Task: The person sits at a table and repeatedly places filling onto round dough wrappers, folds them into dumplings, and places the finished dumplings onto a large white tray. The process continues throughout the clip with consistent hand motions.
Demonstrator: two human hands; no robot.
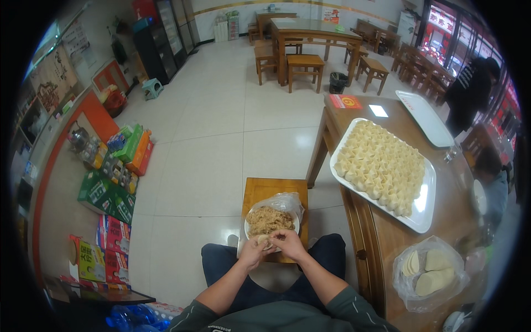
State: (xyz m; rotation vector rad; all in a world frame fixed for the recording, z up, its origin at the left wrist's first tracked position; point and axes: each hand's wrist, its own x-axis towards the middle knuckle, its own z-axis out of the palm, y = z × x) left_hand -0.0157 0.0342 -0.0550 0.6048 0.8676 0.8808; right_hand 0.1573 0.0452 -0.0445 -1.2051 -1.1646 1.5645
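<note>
My left hand (252, 251) holds a small round dumpling wrapper (264, 239) over the near rim of a plate. The bent fingers of my right hand (288, 243) pinch at the wrapper's right edge. Fingers hide part of the wrapper, so its contents are hard to make out. Beneath and beyond my hands, a heap of crumbly brown filling (269, 220) lies on a white plate (247, 230). Crumpled clear plastic (292, 201) sits along the plate's far side. Both plate and plastic rest on a wooden stool (259, 186) between my knees.
On the wooden table (388, 232) to my right, a white tray (424, 220) carries rows of shaped dumplings (381, 166). Stacked wrappers (435, 281) lie in a plastic bag nearby. Another white tray (427, 120) and a lit phone (378, 111) are farther back. Drink cartons (105, 195) line the left counter.
</note>
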